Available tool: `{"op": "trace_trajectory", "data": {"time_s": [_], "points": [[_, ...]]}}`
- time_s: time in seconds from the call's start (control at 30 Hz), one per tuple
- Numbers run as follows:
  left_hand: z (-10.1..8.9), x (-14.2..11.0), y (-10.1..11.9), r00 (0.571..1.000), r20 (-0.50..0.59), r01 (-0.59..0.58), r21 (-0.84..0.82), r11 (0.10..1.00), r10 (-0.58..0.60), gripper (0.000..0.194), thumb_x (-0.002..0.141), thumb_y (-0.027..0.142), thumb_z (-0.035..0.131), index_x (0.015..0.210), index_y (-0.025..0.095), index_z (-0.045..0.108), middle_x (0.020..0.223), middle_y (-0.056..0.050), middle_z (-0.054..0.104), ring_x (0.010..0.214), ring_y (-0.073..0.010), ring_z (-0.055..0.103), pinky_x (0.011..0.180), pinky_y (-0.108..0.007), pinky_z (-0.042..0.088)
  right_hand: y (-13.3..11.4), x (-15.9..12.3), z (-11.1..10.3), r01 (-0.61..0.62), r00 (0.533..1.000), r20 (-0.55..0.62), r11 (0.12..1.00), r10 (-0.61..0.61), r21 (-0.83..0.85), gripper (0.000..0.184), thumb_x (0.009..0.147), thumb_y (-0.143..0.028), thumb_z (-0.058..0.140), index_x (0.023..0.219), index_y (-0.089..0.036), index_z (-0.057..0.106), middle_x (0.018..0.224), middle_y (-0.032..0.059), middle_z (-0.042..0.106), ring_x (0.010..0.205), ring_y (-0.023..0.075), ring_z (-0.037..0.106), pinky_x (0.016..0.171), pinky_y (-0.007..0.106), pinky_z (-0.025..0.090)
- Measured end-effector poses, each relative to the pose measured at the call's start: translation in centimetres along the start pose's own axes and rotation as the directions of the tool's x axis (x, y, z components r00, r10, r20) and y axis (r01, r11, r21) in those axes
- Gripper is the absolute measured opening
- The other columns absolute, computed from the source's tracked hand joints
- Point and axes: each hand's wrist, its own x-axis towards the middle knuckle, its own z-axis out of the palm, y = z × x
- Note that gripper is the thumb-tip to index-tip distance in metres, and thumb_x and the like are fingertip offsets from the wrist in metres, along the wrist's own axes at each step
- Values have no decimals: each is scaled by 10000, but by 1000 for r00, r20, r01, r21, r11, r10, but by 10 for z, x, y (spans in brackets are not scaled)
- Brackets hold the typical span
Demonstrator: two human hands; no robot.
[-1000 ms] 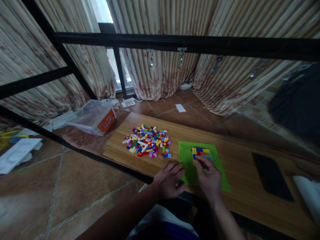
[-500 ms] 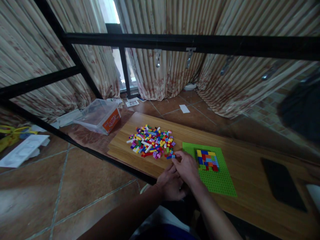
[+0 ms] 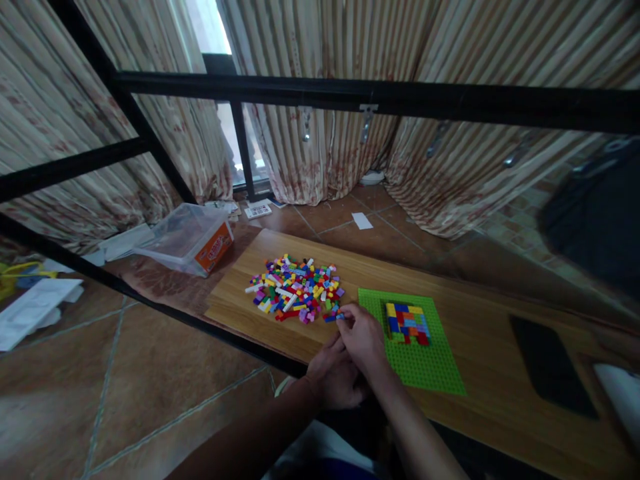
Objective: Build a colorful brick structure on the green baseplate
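Striped curtains flank a bright window behind a black frame, above a brown tiled floor

Just 1 cam here, worn on the head, looking forward and down: forearms loom close at the bottom, table sits further out, curtains fill the top.

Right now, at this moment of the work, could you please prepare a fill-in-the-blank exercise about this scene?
The studded baseplate is coloured ____.
In the picture, the loose bricks lie to the ____ of the baseplate.
Of the left hand and the right hand, the ____ one is nearer the baseplate.
The clear box has a label coloured ____.

Missing words: green; left; right; orange.
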Motion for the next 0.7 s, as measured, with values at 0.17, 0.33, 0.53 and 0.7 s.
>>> {"op": "trace_trajectory", "data": {"time_s": [0.17,0.33,0.53,0.7], "points": [[-1,0,0,998,-61,-3,-25,1000,1,472,794,382,585,1233,210,603,1259,-97,621,1223,-329,498,1042,-500,411,9,-22,-16,35,994,-112,990,-20,136,224,865,-312,501,975,-219,673,997,71,703,925,210,645,851,357,494],[-7,1,1,999,-48,-17,-56,998,15,459,838,367,570,1259,185,559,1283,-100,597,1227,-285,496,1050,-459,413,42,-43,-46,-28,967,-244,987,67,161,271,866,-410,537,986,-217,685,1017,88,709,924,229,647,851,389,502],[-12,2,2,999,-44,-1,-74,997,-2,445,837,354,572,1250,189,549,1297,-92,586,1231,-285,491,1044,-466,419,87,-52,-75,-176,917,-330,969,225,172,383,842,-500,562,1029,-192,691,1056,119,708,898,242,663,841,408,505],[-13,2,3,999,-36,7,-70,998,-10,444,830,359,572,1244,199,551,1296,-98,585,1227,-296,496,1033,-482,425,96,-44,-75,-147,917,-358,983,179,113,417,844,-534,539,1011,-184,691,997,121,711,861,240,658,812,405,508]]}}
